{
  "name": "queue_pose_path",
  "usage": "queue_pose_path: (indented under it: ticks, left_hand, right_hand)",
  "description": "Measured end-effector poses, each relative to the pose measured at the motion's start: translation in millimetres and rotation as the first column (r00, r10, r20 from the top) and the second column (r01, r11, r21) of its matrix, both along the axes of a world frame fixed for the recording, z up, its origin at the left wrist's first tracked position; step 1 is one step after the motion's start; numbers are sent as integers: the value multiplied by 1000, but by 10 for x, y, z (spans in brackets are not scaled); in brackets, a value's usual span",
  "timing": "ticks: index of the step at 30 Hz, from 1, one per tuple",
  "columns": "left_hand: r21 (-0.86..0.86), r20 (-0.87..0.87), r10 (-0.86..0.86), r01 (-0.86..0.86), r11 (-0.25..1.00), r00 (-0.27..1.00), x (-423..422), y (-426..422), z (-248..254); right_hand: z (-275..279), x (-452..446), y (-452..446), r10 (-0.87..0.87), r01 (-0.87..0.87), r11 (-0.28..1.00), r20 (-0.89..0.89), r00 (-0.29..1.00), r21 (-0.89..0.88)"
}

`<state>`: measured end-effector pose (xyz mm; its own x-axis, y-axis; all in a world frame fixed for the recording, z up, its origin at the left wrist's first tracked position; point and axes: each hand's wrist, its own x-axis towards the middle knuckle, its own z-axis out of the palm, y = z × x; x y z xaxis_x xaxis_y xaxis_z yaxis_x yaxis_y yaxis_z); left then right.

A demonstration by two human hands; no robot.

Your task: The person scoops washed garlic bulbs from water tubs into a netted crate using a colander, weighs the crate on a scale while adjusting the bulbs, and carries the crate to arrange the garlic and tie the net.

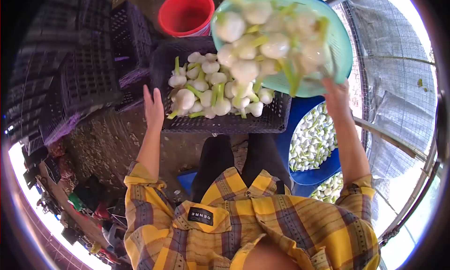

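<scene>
Plaid shirt (300, 218) nearest, right grip (337, 94) holds a tilted basin (343, 42) of glossy bulbs (246, 49), left grip (153, 108) wide beside latticed crate (225, 125).

I see white light glaring around the netting (393, 78) on the right. Crates (86, 49) at left look dark. The bulbs (307, 28) in the green bowl (344, 47) are blurry. Edges bend and go black.

Green basin (344, 40) overhangs far right of black crate (274, 117); red bucket (186, 14) stands behind; near rim (225, 130) unobstructed.
</scene>
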<state>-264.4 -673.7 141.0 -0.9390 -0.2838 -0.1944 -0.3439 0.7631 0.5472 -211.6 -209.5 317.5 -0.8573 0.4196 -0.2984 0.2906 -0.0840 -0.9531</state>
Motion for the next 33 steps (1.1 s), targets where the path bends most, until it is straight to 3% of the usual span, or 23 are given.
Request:
queue_pose_path:
  ticks: [2,3,5,8,13,14,15,16,20,24,26,27,28,29,30,31,33]
  left_hand:
    - [141,99,87,-101,985,991,-20,148,21]
    - [205,146,126,-155,966,981,-35,183,41]
    - [213,150,151,-181,960,977,-63,204,69]
    - [228,170,167,-204,952,971,0,260,-52]
    - [324,220,171,-237,916,960,-21,204,5]
    - [161,250,161,-205,965,955,-19,311,129]
    - [135,221,142,-174,975,965,13,332,108]
    - [107,189,123,-145,984,974,21,348,81]
    - [38,107,68,-72,997,992,38,354,109]
    - [21,74,23,-25,999,997,76,298,39]
    - [-267,-22,-78,69,961,997,166,344,15]
    - [-407,-60,-141,105,907,988,205,367,21]
    - [-458,-183,-308,196,867,934,230,466,-14]
    - [-311,-236,-374,295,903,897,142,570,49]
    - [-159,-292,-427,397,904,856,57,702,106]
    - [-5,-350,-461,491,871,815,-24,848,160]
    - [4,-340,-454,484,875,824,-257,1246,196]
  right_hand:
    - [-192,-173,-320,95,-90,854,17,995,512]
    - [-101,-250,-592,295,-66,591,-139,945,804]
    - [-69,-300,-883,391,-34,556,-225,893,830]
    - [-202,-176,-1057,495,-110,420,-126,860,901]
    - [-135,-84,-956,486,32,411,-248,838,911]
    - [-31,-78,-830,459,-4,406,-200,866,914]
    - [12,-24,-758,426,-36,394,-147,893,918]
    - [24,39,-673,426,-34,272,-89,900,962]
    - [50,248,-530,264,85,526,-257,930,846]
    - [-51,414,-329,-59,136,614,-126,990,778]
    - [-241,584,16,-136,178,653,-117,984,736]
    - [-312,661,205,-60,146,722,-148,987,676]
    - [-457,768,350,-128,175,754,-119,985,633]
    - [-491,797,432,-186,194,786,-75,980,587]
    - [-489,727,408,-392,391,862,-67,918,322]
    - [-541,732,472,-430,425,863,-44,902,274]
    - [-631,795,640,-503,495,851,1,864,176]
